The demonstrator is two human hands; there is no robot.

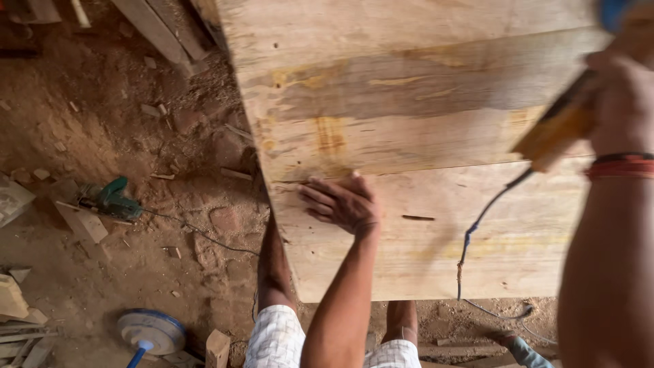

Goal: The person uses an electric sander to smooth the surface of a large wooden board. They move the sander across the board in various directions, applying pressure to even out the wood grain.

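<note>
Left hand lies flat, palm down and fingers spread, on the wooden board, close to its left edge and gripping nothing. That board is a broad, pale plank panel with yellow-brown stains and a small dark slot just right of the hand; its long axis runs left to right across the view. Farther right, the right hand is clenched around a yellow power tool, tilted over the board's right end, its blue cord trailing down across the wood.
</note>
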